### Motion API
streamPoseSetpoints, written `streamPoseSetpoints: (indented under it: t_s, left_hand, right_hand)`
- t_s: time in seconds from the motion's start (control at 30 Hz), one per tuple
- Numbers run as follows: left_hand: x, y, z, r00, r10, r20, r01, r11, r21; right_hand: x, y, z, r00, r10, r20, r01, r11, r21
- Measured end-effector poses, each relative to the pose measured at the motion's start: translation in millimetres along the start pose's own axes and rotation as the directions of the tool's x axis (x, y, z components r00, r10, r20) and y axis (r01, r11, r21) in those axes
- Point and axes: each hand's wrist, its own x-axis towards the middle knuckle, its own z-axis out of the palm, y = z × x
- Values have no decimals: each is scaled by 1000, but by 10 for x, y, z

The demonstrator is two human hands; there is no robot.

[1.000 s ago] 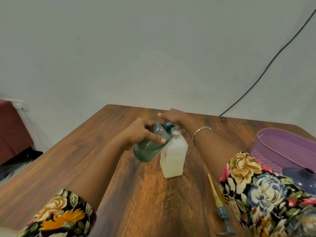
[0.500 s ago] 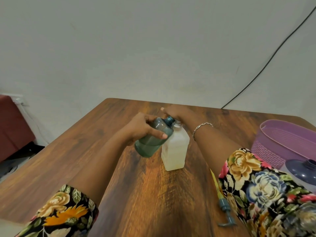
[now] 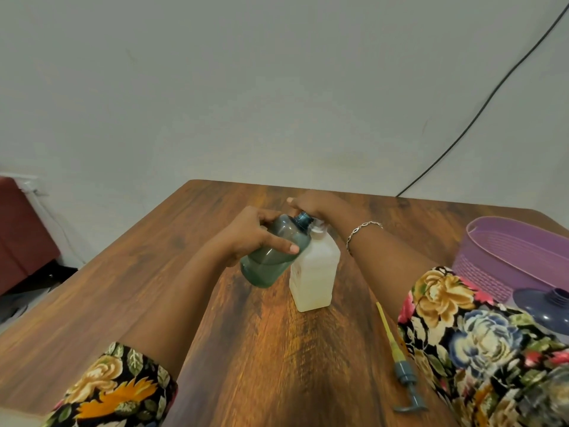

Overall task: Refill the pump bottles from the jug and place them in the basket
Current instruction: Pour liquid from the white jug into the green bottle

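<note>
Fingers point(image 3: 290, 200) of the right hand point(image 3: 314, 205) sit hidden behind the teal bottle point(image 3: 271, 260).

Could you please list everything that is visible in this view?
Translucent teal plastic bottle: one, teal, tilted, mouth at the white bottle's top.
Translucent white square plastic bottle: one, white, upright, table centre.
Grey pump head with yellow tube: one, grey-yellow, lying near right.
Purple plastic basket: one, purple, table's right edge.
Dark blue domed vessel: one, blue, before the basket.
Brown wooden table: one, brown, beneath everything.
Black cable: one, black, on wall.
Left hand: one, grips the teal bottle.
Right hand: one, at white bottle's top, grip hidden.
</note>
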Motion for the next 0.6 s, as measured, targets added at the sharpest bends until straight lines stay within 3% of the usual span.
streamPoseSetpoints:
  t_s: [0.13,0.37,0.6]
  left_hand:
    - [-2,-3,6,1000,-14,-6,14,1000,14]
    - [-25,131,-56,1000,4,-14,-4,999,51]
    - [-18,23,-4,1000,-3,-3,3,1000,21]
  right_hand:
    - [-36,-26,4,998,-3,56,7,998,-64]
    - [-113,-48,-87,1000,10,-7,-8,985,175]
    - [-74,-52,-11,1000,8,-23,-9,999,-38]
